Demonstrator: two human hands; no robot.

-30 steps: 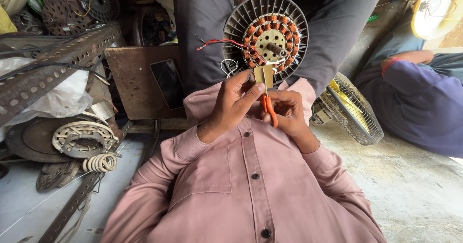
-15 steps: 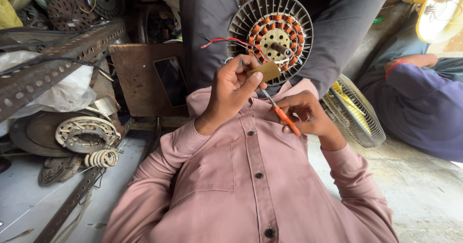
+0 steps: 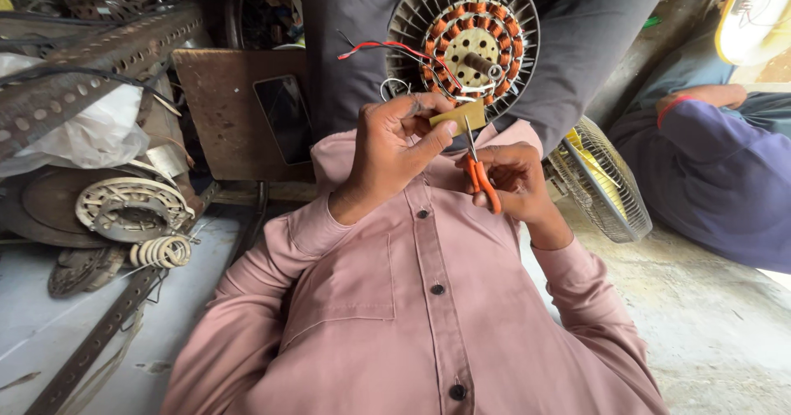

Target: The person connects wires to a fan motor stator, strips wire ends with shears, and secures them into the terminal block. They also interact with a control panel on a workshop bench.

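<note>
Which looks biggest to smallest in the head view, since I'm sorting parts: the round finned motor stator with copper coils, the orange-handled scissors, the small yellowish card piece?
1. Round finned motor stator with copper coils.
2. Orange-handled scissors in the right hand.
3. Small yellowish card piece, partly hidden by the left hand; its full size is uncertain.

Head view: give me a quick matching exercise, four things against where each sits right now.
Things:
1. scissors
2. yellow card piece
3. fan motor stator
4. fan guard

Places:
A. on the floor beside the right forearm
B. pinched in the left hand
C. on the lap, above both hands
D. gripped in the right hand

Pairs: 1-D, 2-B, 3-C, 4-A
</note>
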